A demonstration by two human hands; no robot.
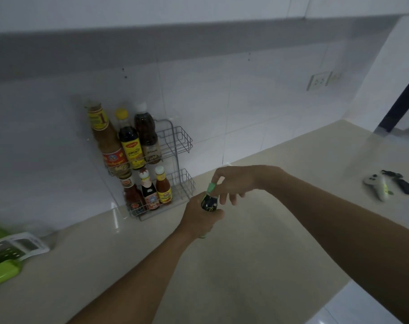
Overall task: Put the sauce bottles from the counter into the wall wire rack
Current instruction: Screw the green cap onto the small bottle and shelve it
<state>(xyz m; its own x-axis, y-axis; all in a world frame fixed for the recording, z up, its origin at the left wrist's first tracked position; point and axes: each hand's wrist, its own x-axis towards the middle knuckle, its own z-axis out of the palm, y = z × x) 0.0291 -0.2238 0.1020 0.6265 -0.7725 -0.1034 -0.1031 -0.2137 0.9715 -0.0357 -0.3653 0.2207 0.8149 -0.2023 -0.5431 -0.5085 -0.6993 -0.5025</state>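
Two bare hands meet over one dark glass sauce bottle with a pale green cap [209,202], held above the beige stone counter [257,242], just in front of and to the right of the rack. The left hand [198,217] wraps its fingers around the bottle's body, gripping it firmly, while the right hand [232,181] pinches the green cap between thumb and forefinger, its other fingers loosely spread. The two-tier grey wire rack [177,146] hangs on the white tiled wall [245,101], its right side empty on both tiers. Three tall bottles [128,141] stand in the upper tier and three shorter red-sauce bottles [149,192] in the lower. A green and white grater [9,256] lies at the counter's far left; a white game controller [377,184] rests far right.
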